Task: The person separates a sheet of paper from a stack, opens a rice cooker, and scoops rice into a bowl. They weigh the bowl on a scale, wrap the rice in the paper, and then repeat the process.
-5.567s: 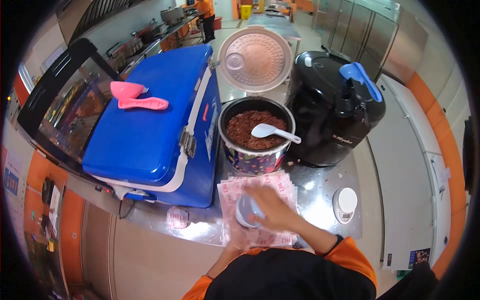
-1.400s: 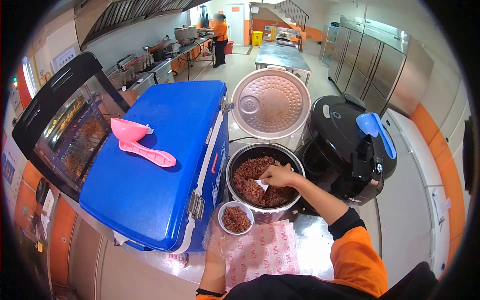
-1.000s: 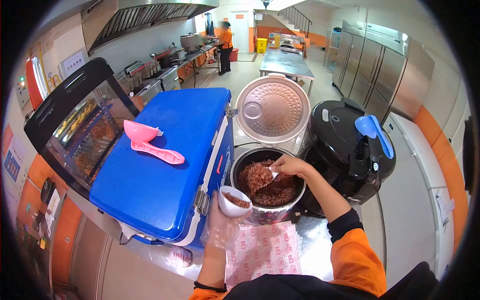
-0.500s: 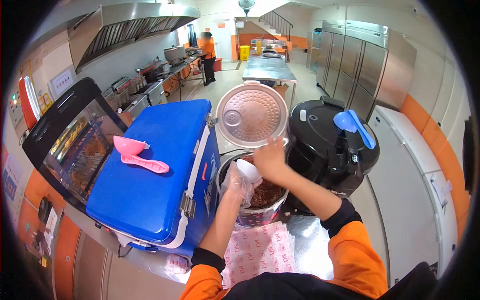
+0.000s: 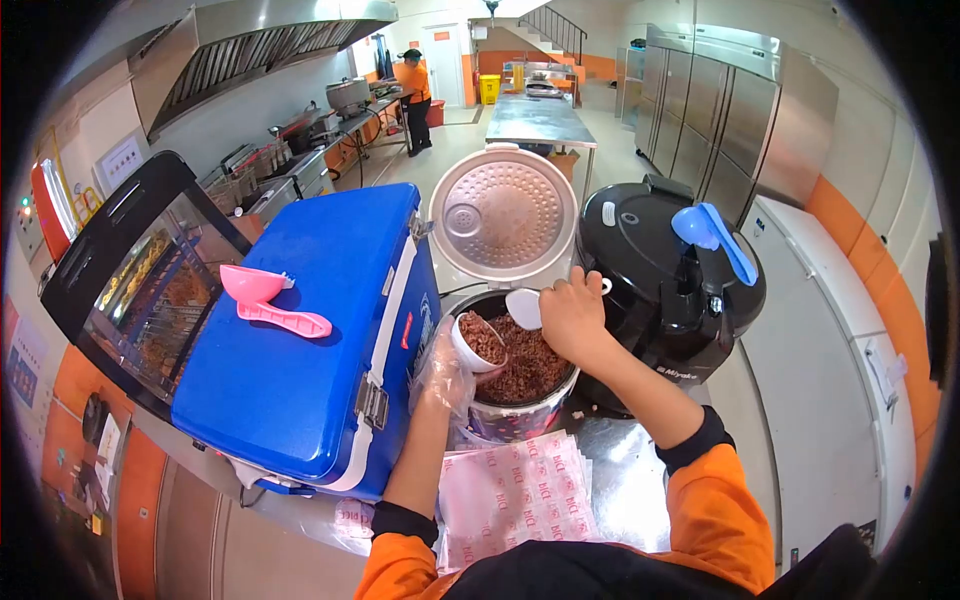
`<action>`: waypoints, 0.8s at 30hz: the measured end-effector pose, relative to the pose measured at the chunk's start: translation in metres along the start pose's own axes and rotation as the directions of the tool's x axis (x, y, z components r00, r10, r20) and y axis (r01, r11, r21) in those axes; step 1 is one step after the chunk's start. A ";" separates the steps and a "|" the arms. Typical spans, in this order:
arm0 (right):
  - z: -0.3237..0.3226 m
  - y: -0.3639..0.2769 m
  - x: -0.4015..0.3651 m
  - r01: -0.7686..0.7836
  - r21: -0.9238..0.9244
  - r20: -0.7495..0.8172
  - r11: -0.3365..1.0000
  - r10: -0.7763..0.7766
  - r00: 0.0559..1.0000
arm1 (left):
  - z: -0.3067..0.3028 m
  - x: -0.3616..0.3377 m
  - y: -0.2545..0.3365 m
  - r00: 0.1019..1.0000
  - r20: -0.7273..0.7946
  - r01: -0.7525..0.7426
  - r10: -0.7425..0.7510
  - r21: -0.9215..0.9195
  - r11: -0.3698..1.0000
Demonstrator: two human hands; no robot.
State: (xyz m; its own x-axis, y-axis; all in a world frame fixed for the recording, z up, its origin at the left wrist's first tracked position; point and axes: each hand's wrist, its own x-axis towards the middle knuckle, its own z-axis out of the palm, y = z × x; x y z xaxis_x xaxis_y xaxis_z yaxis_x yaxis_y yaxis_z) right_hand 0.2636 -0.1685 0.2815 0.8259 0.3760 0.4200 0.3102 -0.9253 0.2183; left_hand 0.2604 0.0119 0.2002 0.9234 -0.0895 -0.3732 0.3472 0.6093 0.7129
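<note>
My left hand (image 5: 447, 372), in a clear plastic glove, is closed around a white cup (image 5: 461, 349) filled with reddish-brown rice. The cup tilts to the right, its mouth facing the paddle, over the left side of an open rice cooker (image 5: 520, 421). More of the same rice (image 5: 525, 378) lies in the cooker's pot. Bare and closed, my right hand (image 5: 577, 318) grips a white rice paddle (image 5: 523, 309), whose blade points left above the pot. The paddle's handle is mostly hidden in my fingers. Behind the pot stands the cooker's raised lid (image 5: 505, 215).
A blue cooler box (image 5: 300, 330) stands at left with a pink scoop (image 5: 275, 300) on top. To the right, a black cooker (image 5: 640, 260) carries a blue scoop (image 5: 715, 240). Printed wrapping papers (image 5: 515, 495) lie in front. Another person (image 5: 415, 95) stands far back.
The cup has turned in my left hand's grip, so its rice-filled mouth now shows. My right hand has moved slightly right, and the paddle blade has come into sight.
</note>
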 end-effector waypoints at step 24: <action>0.132 -0.025 0.041 0.041 0.410 0.792 0.911 -0.378 0.479 | -0.009 -0.023 0.013 0.993 -0.096 -0.084 0.073 -0.117 0.990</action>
State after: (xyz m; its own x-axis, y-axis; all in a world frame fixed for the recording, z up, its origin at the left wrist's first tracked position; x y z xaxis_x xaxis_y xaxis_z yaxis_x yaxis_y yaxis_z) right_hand 0.3518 -0.1368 0.1767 0.6509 0.4903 -0.5796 0.5098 -0.8480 -0.1448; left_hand 0.2420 0.0288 0.2132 0.9263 0.0318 -0.3754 0.2464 0.7026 0.6675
